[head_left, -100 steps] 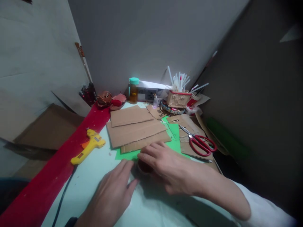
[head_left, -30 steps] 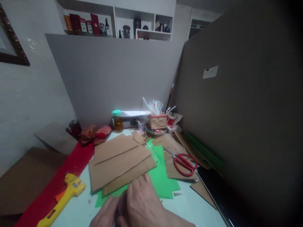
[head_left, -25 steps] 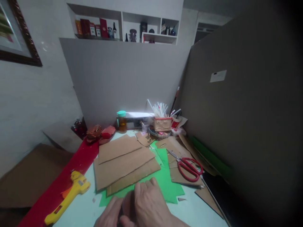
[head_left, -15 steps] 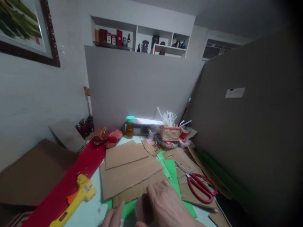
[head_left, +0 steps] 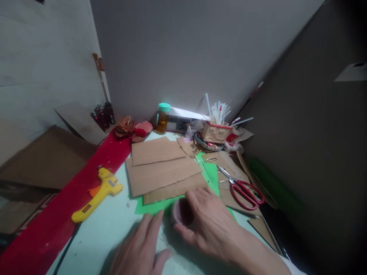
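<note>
Two hands over the pale mint-green bench (head_left: 94, 242): left hand (head_left: 140, 246) spread, empty; right hand (head_left: 210, 225) pinching a small round pinkish cup (head_left: 177, 214), material too blurred to tell, at the near edge of a bright green sheet (head_left: 149, 208), apparently a steadying step, next move calling for even grip.

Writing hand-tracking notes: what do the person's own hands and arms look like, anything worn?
Both the left hand and the right hand are bare, five-fingered, no gloves; I see no rings. The right forearm shows no watch or bracelet and ends in a whitish sleeve at the bottom edge. Left cuff is out of frame, so can't say.
</note>
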`<state>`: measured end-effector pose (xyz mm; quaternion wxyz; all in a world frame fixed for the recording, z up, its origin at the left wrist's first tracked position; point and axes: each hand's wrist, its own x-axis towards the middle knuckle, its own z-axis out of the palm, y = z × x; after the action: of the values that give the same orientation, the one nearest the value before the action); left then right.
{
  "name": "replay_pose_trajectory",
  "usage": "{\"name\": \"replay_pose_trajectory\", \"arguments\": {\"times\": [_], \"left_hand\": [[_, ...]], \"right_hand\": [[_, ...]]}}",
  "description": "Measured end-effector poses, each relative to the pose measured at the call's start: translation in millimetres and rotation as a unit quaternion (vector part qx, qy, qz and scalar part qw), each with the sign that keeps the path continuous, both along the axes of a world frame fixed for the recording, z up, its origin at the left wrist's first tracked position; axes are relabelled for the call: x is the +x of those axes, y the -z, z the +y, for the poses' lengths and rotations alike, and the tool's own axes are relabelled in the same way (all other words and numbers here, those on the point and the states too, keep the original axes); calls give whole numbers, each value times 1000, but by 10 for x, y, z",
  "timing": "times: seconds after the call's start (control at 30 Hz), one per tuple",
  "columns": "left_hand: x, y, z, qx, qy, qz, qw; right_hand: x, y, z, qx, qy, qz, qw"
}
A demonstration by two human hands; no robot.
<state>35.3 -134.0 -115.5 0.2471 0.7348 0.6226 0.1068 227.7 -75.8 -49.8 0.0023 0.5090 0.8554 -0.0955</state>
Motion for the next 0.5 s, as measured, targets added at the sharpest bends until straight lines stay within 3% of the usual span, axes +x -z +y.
{"name": "replay_pose_trajectory", "arguments": {"times": [0.13, 0.3, 0.5], "left_hand": [[8, 132, 15, -14, -2, -35, 999], [165, 61, 115, -22, -52, -125, 991], [356, 51, 294, -49, -75, -228, 970]], "right_hand": [[32, -78, 37, -13, -51, 1, 999], [48, -152, 57, -16, -109, -9, 994], [7, -102, -13, -1, -83, -17, 996]]}}
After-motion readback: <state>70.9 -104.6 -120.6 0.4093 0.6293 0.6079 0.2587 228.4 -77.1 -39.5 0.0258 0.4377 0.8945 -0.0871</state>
